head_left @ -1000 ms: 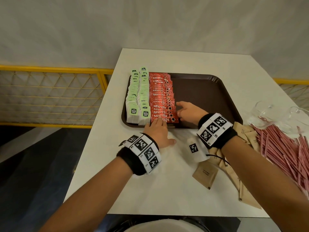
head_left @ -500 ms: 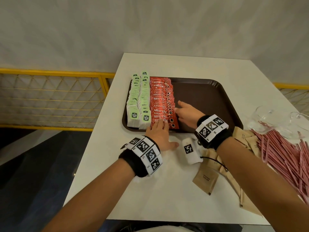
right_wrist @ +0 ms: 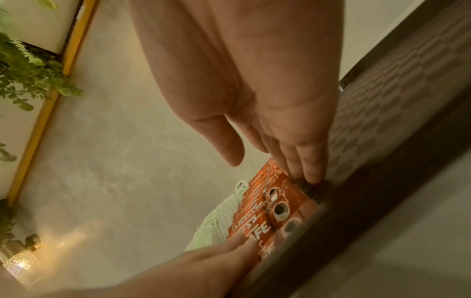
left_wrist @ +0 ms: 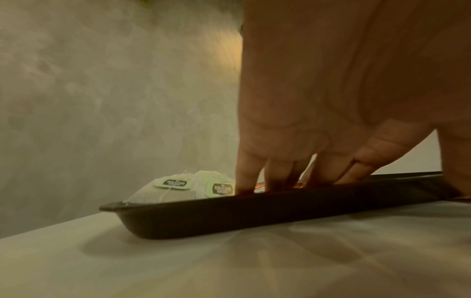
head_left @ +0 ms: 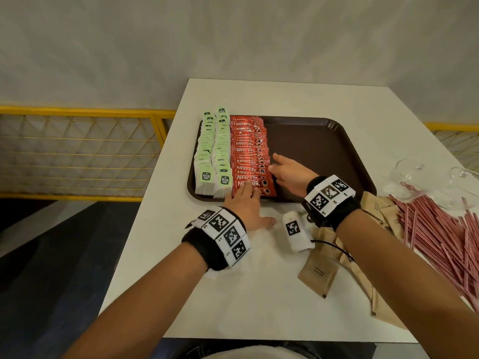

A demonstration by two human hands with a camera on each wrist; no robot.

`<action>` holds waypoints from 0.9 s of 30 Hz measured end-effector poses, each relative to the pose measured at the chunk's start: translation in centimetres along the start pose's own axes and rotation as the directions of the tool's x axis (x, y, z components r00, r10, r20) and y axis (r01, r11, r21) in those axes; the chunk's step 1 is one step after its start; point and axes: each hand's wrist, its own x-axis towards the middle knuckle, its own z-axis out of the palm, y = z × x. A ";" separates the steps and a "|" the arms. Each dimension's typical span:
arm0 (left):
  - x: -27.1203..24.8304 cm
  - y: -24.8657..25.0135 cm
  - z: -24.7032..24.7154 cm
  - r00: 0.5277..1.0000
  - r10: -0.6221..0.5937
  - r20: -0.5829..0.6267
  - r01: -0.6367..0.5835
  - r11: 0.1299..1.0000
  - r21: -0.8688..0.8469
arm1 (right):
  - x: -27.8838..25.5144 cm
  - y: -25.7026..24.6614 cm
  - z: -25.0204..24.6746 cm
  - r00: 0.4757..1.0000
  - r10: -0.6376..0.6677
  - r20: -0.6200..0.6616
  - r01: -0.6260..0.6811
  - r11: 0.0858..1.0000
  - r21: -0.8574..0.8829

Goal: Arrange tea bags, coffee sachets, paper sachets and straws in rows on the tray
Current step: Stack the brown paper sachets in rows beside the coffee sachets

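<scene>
Coffee sachets [head_left: 248,156] lie in a red row left of centre on the tray [head_left: 324,141], squared between the flat-fingered left hand [head_left: 245,203] at the near end and the extended right hand [head_left: 287,172] along the side.

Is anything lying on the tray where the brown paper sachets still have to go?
Nothing visible does. The tray is bare to the right of the coffee sachets, apart from the right hand resting there against that row. The brown sachets lie on the table, near the tray's front edge.
</scene>
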 end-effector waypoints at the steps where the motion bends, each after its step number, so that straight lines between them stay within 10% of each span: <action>1: 0.0 -0.1 0.0 1.000 0.003 -0.002 -0.003 1.000 -0.006 | 0.0 0.0 -0.1 1.000 -0.005 0.006 0.005 1.000 -0.001; 14: -2.9 4.2 -0.1 0.957 0.249 -0.149 -0.281 0.924 -0.258 | -7.4 -0.7 -7.2 0.933 -0.335 -0.132 0.337 0.941 -0.003; 19: -3.4 5.9 1.0 0.964 0.263 -0.033 -0.264 0.940 -0.215 | -11.7 2.9 -10.0 0.961 -0.254 -0.112 0.216 0.938 -0.269; 27: -3.2 9.7 2.4 0.979 0.146 0.145 -0.119 0.977 -0.175 | -16.0 8.3 -14.1 0.998 -0.022 0.055 0.055 0.679 -0.732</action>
